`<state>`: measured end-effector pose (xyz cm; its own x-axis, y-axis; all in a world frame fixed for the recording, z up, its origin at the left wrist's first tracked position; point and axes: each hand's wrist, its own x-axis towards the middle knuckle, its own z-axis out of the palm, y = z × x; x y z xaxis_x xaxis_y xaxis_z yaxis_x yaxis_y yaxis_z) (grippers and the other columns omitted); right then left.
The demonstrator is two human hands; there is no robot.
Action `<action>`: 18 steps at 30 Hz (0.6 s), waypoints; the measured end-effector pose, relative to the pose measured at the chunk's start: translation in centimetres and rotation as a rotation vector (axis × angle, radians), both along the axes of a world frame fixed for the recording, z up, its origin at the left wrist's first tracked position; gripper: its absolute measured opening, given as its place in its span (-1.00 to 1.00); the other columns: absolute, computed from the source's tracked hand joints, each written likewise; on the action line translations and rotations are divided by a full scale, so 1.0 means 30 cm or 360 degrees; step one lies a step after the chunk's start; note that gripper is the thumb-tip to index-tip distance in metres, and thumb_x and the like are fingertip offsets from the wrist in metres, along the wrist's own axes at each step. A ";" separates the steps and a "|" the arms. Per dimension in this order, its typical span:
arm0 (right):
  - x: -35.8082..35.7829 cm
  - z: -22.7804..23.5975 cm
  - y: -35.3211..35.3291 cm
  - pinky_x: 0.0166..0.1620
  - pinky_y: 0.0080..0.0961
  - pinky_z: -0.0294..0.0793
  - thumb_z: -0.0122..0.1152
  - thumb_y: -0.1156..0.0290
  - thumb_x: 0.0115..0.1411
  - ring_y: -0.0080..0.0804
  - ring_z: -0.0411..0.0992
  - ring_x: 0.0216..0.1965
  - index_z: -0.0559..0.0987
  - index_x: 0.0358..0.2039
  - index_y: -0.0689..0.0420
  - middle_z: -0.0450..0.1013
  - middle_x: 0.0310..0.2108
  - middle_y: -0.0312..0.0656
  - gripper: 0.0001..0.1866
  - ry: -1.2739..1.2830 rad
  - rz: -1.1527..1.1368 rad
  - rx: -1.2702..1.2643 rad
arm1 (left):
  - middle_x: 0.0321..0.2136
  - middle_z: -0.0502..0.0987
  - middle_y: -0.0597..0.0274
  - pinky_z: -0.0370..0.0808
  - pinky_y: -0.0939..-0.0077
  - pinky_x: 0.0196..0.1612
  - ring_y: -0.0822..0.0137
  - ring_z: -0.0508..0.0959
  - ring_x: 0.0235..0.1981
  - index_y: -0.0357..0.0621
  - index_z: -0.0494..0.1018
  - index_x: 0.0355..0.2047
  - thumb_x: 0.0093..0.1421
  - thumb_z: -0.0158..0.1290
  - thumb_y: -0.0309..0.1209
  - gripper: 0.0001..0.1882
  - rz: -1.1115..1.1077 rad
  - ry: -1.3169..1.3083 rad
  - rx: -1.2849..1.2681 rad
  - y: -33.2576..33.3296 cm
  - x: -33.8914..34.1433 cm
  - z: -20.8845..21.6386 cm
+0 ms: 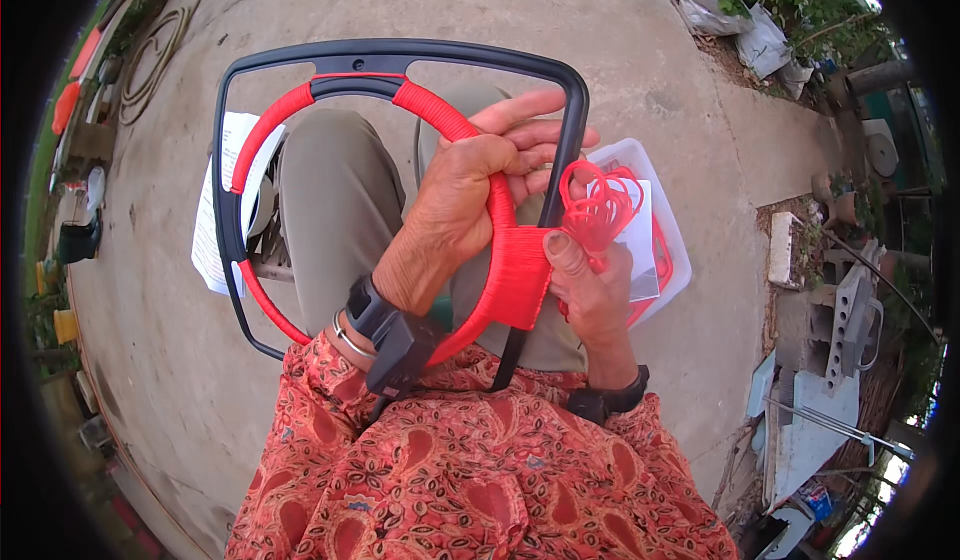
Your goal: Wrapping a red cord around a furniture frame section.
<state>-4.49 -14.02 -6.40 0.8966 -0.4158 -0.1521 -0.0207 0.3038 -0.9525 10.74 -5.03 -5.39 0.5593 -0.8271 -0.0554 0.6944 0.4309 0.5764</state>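
A black rectangular frame (440, 52) with rounded corners rests upright against my lap. Inside it is a ring (268, 128) wound with red cord, with bare black stretches at its top and left. My left hand (455, 185) reaches through the ring and grips its right side, thumb over the windings, fingers extended behind. A wide band of red winding (520, 285) joins the ring to the frame's right bar. At that band my right hand (600, 295) is closed, thumb against its edge, holding a looped bundle of red cord (600, 205). Its other fingers are partly hidden.
A white plastic tub (682, 260) with red cord and a white paper (648, 210) stands by my right knee. Printed sheets (207, 245) lie left of my legs. A coiled hose (160, 70) is far left; white sacks (765, 40) and a concrete block (785, 250) are right.
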 end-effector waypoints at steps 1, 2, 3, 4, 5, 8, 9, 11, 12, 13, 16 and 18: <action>-0.001 0.001 -0.003 -0.60 -0.71 0.00 0.20 0.25 0.29 -0.80 0.11 -0.63 0.53 -0.33 0.18 0.25 -0.59 -0.53 -0.76 -0.0006 0.0030 -0.0026 | 0.07 0.37 -0.37 0.55 0.34 0.01 0.02 0.52 0.02 -0.38 0.14 0.23 0.01 -0.24 -0.66 -0.33 0.0015 -0.0001 0.0012 0.002 -0.002 0.004; 0.000 0.003 -0.005 -0.60 -0.71 0.00 0.20 0.25 0.29 -0.80 0.11 -0.63 0.53 -0.33 0.18 0.25 -0.59 -0.53 -0.76 -0.0006 0.0030 -0.0028 | 0.08 0.37 -0.37 0.54 0.34 0.01 0.03 0.52 0.02 -0.39 0.15 0.22 0.00 -0.25 -0.65 -0.32 0.0030 -0.0003 0.0023 0.004 -0.004 0.006; 0.002 0.007 -0.007 -0.60 -0.70 0.00 0.20 0.24 0.29 -0.80 0.10 -0.64 0.53 -0.31 0.18 0.24 -0.60 -0.53 -0.76 -0.0007 0.0050 0.0035 | 0.08 0.37 -0.37 0.54 0.34 0.01 0.03 0.52 0.02 -0.39 0.15 0.22 0.00 -0.25 -0.65 -0.32 0.0029 -0.0004 0.0020 0.005 -0.009 0.007; 0.009 0.012 -0.009 -0.60 -0.70 -0.01 0.20 0.24 0.29 -0.80 0.09 -0.64 0.54 -0.29 0.19 0.23 -0.61 -0.53 -0.76 -0.0015 0.0069 0.0095 | 0.07 0.37 -0.37 0.54 0.33 0.02 0.03 0.52 0.02 -0.39 0.15 0.22 0.00 -0.26 -0.66 -0.33 0.0044 0.0010 0.0050 0.004 -0.010 0.010; 0.014 0.013 -0.011 -0.60 -0.70 -0.01 0.20 0.24 0.29 -0.80 0.09 -0.64 0.54 -0.29 0.19 0.23 -0.61 -0.53 -0.76 -0.0023 0.0066 0.0089 | 0.07 0.38 -0.37 0.54 0.32 0.02 0.03 0.52 0.02 -0.40 0.15 0.22 0.00 -0.26 -0.66 -0.33 0.0058 0.0023 0.0079 0.003 -0.010 0.013; 0.015 0.001 -0.010 -0.61 -0.70 -0.02 0.20 0.23 0.30 -0.80 0.07 -0.65 0.54 -0.27 0.18 0.21 -0.62 -0.54 -0.75 0.0016 0.0084 0.0134 | 0.07 0.38 -0.37 0.53 0.30 0.04 0.03 0.53 0.02 -0.41 0.16 0.21 -0.01 -0.26 -0.67 -0.33 0.0057 0.0051 0.0066 0.015 -0.005 0.002; 0.011 -0.001 -0.009 -0.61 -0.70 -0.02 0.20 0.23 0.29 -0.80 0.06 -0.66 0.54 -0.26 0.17 0.20 -0.62 -0.55 -0.75 0.0028 0.0092 0.0150 | 0.07 0.38 -0.37 0.53 0.30 0.04 0.03 0.53 0.02 -0.41 0.16 0.21 -0.01 -0.26 -0.67 -0.33 0.0049 0.0047 0.0063 0.018 -0.004 0.002; -0.008 -0.010 -0.015 -0.61 -0.71 -0.02 0.20 0.22 0.29 -0.80 0.05 -0.66 0.54 -0.25 0.17 0.19 -0.63 -0.55 -0.75 0.0039 0.0104 0.0166 | 0.05 0.39 -0.38 0.53 0.27 0.04 0.00 0.54 -0.03 -0.42 0.18 0.20 -0.02 -0.27 -0.68 -0.33 0.0090 0.0050 0.0110 0.024 -0.004 0.011; -0.031 -0.015 -0.028 -0.60 -0.71 -0.02 0.20 0.22 0.29 -0.80 0.05 -0.66 0.53 -0.25 0.16 0.19 -0.62 -0.56 -0.75 0.0078 0.0170 0.0214 | 0.05 0.39 -0.38 0.53 0.27 0.04 0.00 0.54 -0.03 -0.42 0.18 0.20 -0.02 -0.27 -0.68 -0.33 0.0089 0.0047 0.0110 0.025 -0.004 0.009; -0.048 -0.014 -0.034 -0.60 -0.71 -0.02 0.20 0.22 0.30 -0.81 0.05 -0.65 0.52 -0.26 0.16 0.18 -0.62 -0.56 -0.76 0.0117 0.0230 0.0259 | 0.04 0.40 -0.38 0.53 0.25 0.04 -0.02 0.55 -0.06 -0.42 0.18 0.20 -0.03 -0.27 -0.68 -0.33 0.0071 0.0054 0.0064 0.023 -0.001 0.006; -0.060 -0.018 0.016 -0.59 -0.71 -0.03 0.19 0.22 0.30 -0.82 0.05 -0.66 0.51 -0.31 0.15 0.16 -0.63 -0.57 -0.76 0.0184 0.0186 -0.0095 | 0.02 0.41 -0.38 0.52 0.20 0.04 -0.05 0.56 -0.12 -0.43 0.18 0.20 -0.04 -0.27 -0.69 -0.32 0.0051 0.0046 0.0024 0.020 0.001 0.002; -0.050 -0.006 0.029 -0.62 -0.71 -0.04 0.21 0.24 0.28 -0.80 0.04 -0.68 0.47 -0.38 0.14 0.14 -0.65 -0.55 -0.76 0.0146 0.0157 -0.0010 | 0.01 0.41 -0.38 0.52 0.18 0.04 -0.06 0.56 -0.14 -0.43 0.17 0.20 -0.04 -0.28 -0.69 -0.32 0.0050 0.0030 0.0037 0.022 0.002 -0.002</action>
<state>-5.99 -13.17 -6.59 0.9157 -0.3276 -0.2327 -0.1370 0.2898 -0.9472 10.79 -4.37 -5.44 0.5837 -0.8075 -0.0851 0.6916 0.4395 0.5733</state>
